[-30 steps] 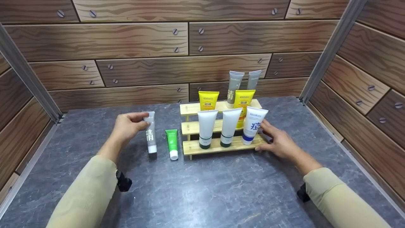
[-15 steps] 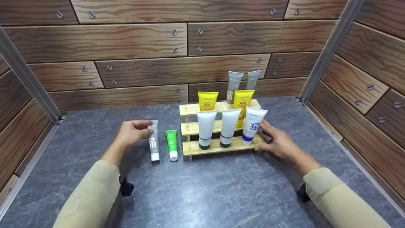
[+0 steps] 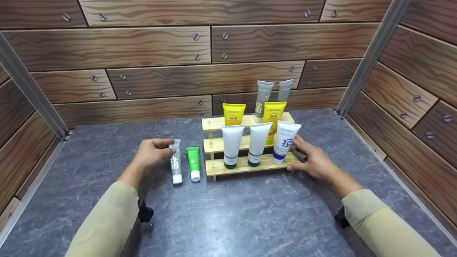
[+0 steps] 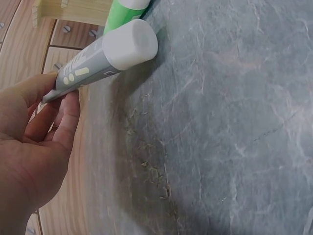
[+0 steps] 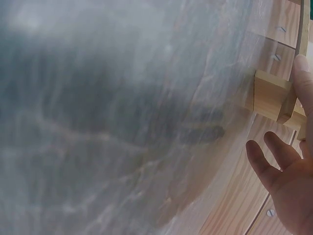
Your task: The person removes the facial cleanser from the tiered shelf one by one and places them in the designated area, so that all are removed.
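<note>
My left hand (image 3: 152,154) pinches a grey tube (image 3: 176,162) by its flat crimped end, between thumb and fingers. The white cap points toward me; whether it touches the table I cannot tell. Just right of it lies a green tube (image 3: 193,160) with a white cap. My right hand (image 3: 316,160) is at the right end of a three-tier wooden stand (image 3: 217,167), its thumb touching the bottom tier. In the right wrist view, two of its fingers stretch out free. A white tube with a blue band (image 3: 284,142) stands beside these fingertips, which are partly hidden.
Two white tubes with dark caps (image 3: 232,144) stand on the bottom tier. Yellow tubes (image 3: 274,116) rise behind them, and grey tubes (image 3: 264,96) stand on the top tier. Wood-patterned walls (image 3: 157,46) enclose the dark marbled table (image 3: 221,214).
My left hand has brought the grey tube toward me and to the right, closer to the green tube. The right hand has stayed at the stand's end.
</note>
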A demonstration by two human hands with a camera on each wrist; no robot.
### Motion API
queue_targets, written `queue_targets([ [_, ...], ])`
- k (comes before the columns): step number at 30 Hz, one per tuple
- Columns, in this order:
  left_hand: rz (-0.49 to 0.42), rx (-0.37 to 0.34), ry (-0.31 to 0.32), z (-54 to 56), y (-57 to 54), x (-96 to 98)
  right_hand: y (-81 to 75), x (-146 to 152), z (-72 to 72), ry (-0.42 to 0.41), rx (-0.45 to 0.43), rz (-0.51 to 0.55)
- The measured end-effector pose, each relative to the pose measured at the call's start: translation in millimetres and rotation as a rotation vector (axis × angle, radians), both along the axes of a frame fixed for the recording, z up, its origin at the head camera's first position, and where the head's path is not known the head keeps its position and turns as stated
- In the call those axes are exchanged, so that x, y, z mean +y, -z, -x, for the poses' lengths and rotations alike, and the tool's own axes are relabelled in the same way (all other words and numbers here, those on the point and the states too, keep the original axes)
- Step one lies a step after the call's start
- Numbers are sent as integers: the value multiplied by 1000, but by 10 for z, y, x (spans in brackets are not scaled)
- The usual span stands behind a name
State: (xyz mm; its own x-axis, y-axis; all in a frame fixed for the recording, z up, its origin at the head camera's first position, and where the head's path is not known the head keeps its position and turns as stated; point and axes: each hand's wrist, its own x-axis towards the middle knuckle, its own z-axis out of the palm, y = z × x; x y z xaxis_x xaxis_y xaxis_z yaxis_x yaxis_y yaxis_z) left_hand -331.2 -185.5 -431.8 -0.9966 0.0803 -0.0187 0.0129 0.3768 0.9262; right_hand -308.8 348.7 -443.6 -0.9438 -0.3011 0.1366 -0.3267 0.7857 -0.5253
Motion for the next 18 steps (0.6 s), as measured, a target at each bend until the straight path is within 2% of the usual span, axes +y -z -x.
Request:
queue_targets([
  [11, 33, -19, 43, 25, 71, 67, -13, 5, -14, 9, -19, 14],
  [18, 57, -65, 55, 38, 134, 67, -15, 1, -11, 12, -8, 6],
])
